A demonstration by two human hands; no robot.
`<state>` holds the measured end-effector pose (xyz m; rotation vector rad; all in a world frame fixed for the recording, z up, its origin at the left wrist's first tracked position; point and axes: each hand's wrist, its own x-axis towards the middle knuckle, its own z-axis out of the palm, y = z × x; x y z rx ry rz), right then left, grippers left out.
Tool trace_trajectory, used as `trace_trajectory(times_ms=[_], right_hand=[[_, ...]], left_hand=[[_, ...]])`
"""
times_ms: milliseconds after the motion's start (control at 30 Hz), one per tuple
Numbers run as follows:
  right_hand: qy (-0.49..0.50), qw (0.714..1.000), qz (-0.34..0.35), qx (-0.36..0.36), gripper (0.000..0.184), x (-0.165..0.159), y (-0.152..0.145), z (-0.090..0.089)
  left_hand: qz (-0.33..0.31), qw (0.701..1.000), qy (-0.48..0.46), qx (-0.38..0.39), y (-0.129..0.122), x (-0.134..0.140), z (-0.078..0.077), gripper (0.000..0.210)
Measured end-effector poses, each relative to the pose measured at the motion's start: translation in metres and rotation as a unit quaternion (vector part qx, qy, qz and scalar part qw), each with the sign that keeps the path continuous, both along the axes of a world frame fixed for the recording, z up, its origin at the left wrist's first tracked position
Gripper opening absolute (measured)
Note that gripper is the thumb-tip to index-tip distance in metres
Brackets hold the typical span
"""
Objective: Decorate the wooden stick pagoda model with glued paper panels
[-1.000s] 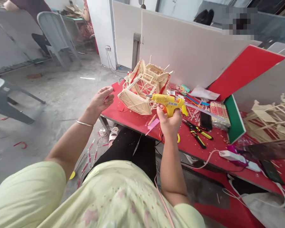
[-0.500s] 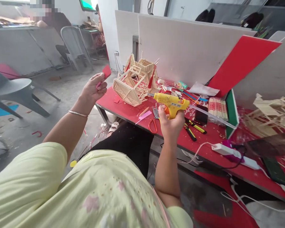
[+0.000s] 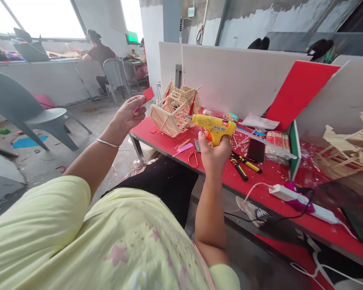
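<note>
Pinched in the fingers of my left hand (image 3: 130,110) is a small piece of red paper (image 3: 148,94), held up over the table's left end. A bit of pink shows by the curled fingers; I cannot tell what it is. My right hand (image 3: 215,155) grips a yellow glue gun (image 3: 214,125), its nozzle pointing left. Behind the nozzle stands a wooden stick model (image 3: 169,114) with red tassels, tilted on the red table (image 3: 151,133). Both hands are apart from the model.
Red-handled scissors (image 3: 193,159), a pink paper strip (image 3: 185,148) and yellow-black pliers (image 3: 240,167) lie near the table's edge. Farther right are a dark phone (image 3: 256,150), a white power strip (image 3: 304,204) and another stick model (image 3: 351,149). A person (image 3: 101,54) sits at the back left.
The head view has tilted up and turned slightly left, so the scene sits lower and further right. Both hands keep hold of the red paper and the glue gun.
</note>
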<state>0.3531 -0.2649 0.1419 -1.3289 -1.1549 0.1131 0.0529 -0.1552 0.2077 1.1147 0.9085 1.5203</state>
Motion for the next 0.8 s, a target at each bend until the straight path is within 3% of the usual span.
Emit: trace_trajectory(times_ms=[167, 533, 667, 800], right_hand=[[-0.013, 1.0, -0.003, 0.003, 0.048, -0.007, 0.008, 0.004], [-0.037, 0.999, -0.024, -0.019, 0.051, -0.026, 0.033, 0.014], [-0.042, 0.998, -0.043, -0.031, 0.051, -0.025, 0.04, 0.013], [-0.046, 0.996, -0.059, -0.037, 0.051, -0.026, 0.049, 0.008]], left_hand=[[-0.057, 0.998, -0.031, 0.024, -0.012, -0.002, -0.004, 0.038], [-0.032, 0.999, -0.036, 0.025, -0.032, -0.049, -0.027, 0.041], [-0.016, 1.0, -0.018, -0.001, -0.023, -0.047, -0.033, 0.04], [-0.027, 1.0, -0.007, -0.013, 0.001, -0.045, -0.039, 0.04]])
